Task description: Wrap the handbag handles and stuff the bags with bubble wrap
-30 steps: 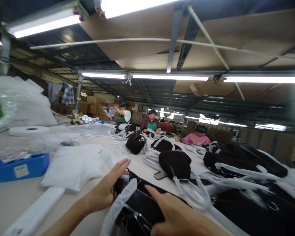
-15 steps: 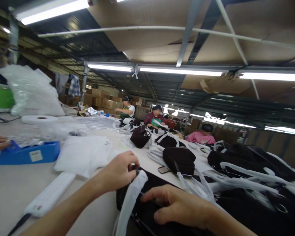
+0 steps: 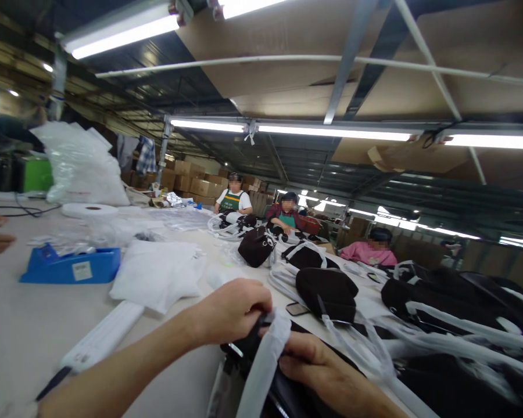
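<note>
A black bag (image 3: 294,386) sits at the lower middle of the view, at the near side of the pale table (image 3: 17,319), directly beneath the person's two hands and cut off by the bottom edge. Its body is black all over: dull along the far edge, glossier on the part nearest the viewer, where a thin bright line, perhaps metal, runs close to the bottom of the view. Another small, shiny glint shows on its left end, below the left wrist. A white-wrapped strap (image 3: 261,371) climbs in front of the body and bends over at the top; its covering is thin, slightly see-through and crinkled, most puckered at the bend. The left hand (image 3: 233,310) is curled, fingers bunched together and fingertips down at the upper end of the strap; exactly what they pinch is hidden. The right hand (image 3: 325,366) lies over the bag with its thumb and bent forefinger close together at the strap's right edge; whether they pinch the wrapping cannot be told. Just beyond lies a rounded black pouch (image 3: 326,293) with similarly wrapped straps, and to the left are a puffy white packet (image 3: 159,273), a blue tape dispenser (image 3: 72,267) and a white power strip (image 3: 104,334) with a dark cord.
</note>
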{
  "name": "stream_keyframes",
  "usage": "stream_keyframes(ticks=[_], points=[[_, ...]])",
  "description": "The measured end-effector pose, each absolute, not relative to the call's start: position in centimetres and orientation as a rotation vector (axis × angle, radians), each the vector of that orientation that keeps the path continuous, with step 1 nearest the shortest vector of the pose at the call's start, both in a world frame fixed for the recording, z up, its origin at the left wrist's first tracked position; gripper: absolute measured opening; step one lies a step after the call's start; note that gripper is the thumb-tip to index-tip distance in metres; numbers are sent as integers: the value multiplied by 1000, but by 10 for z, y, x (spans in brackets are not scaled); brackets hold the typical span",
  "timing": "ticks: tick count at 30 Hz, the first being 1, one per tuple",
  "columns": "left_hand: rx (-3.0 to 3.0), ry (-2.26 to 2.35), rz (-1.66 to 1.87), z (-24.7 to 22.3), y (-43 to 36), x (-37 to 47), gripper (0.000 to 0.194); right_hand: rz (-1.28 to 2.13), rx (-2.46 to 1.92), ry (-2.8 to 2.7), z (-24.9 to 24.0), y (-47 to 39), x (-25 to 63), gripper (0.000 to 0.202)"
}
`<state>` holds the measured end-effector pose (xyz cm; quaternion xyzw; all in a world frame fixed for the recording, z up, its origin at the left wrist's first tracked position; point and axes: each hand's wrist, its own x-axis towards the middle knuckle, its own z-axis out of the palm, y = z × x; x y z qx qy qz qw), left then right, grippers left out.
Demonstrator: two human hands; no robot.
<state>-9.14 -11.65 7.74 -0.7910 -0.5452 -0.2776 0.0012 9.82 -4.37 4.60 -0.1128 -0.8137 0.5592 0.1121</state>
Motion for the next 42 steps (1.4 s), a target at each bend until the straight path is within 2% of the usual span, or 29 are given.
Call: stream_keyframes(ticks=[3,6,8,9,12,15,17,19,22,25,29,33,36,40,42], points=[[-2435,-1951,-947,68,-117,-91,7,1825,-272,-2337,47,-41,98,35],[-2274,-2012,-860,72,-114,-79,7,2073,-248,-2042,41,-43,94,67],[-2286,-1969,-828,79,-112,-73,5,2108,-250,-1893,37,-46,93,80],[-2357,-1928,-868,82,-111,-72,8,2095,-256,-1849,35,-46,93,79],[-2722,-1768,-1199,82,-107,-79,36,2062,-262,-1711,31,-42,98,63],[-3084,-1701,-1515,66,-106,-91,56,2119,-182,-1573,29,-32,105,58],[-3175,-1733,-1434,52,-109,-97,74,2159,-112,-1524,28,-26,110,54],[-3090,-1808,-1175,39,-115,-99,90,2216,-89,-1496,30,-23,117,52],[-2897,-1803,-863,23,-122,-96,101,2323,-153,-1496,37,-23,128,63],[-2820,-1704,-784,15,-120,-90,107,2298,-270,-1509,46,-25,137,65],[-2836,-1847,-894,14,-114,-87,105,2221,-417,-1494,47,-29,143,44],[-2900,-1845,-1206,16,-113,-84,94,2115,-625,-1498,37,-31,147,46],[-2786,-1903,-1588,13,-110,-77,67,2000,-786,-1532,30,-29,150,41],[-2532,-2027,-2173,9,-103,-67,19,1900,-836,-1632,31,-24,155,37],[-2557,-1922,-2451,8,-98,-64,11,1800,-823,-1796,32,-23,157,41]])
